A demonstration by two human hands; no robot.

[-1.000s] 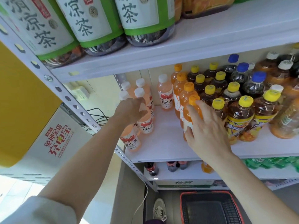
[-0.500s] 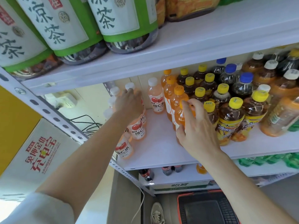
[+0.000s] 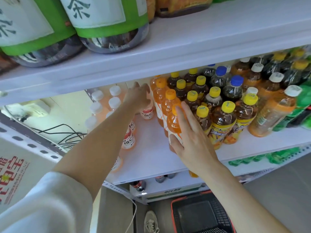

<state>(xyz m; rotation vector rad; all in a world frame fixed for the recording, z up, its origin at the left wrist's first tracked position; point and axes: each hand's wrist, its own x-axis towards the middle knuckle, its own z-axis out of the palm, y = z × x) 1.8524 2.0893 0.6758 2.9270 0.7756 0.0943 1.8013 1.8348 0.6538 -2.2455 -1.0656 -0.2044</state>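
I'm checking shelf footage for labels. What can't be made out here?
Head view:
How the left hand holds the pink bottle: hidden behind the hand.
Label of the orange bottle: mostly covered by the right hand.
The big tea bottles: cut off by the top edge.
The basket: cut off by the bottom edge.

Orange btl (image 3: pixel 173 122); pink btl (image 3: pixel 148 113); red-rim basket (image 3: pixel 173 214).
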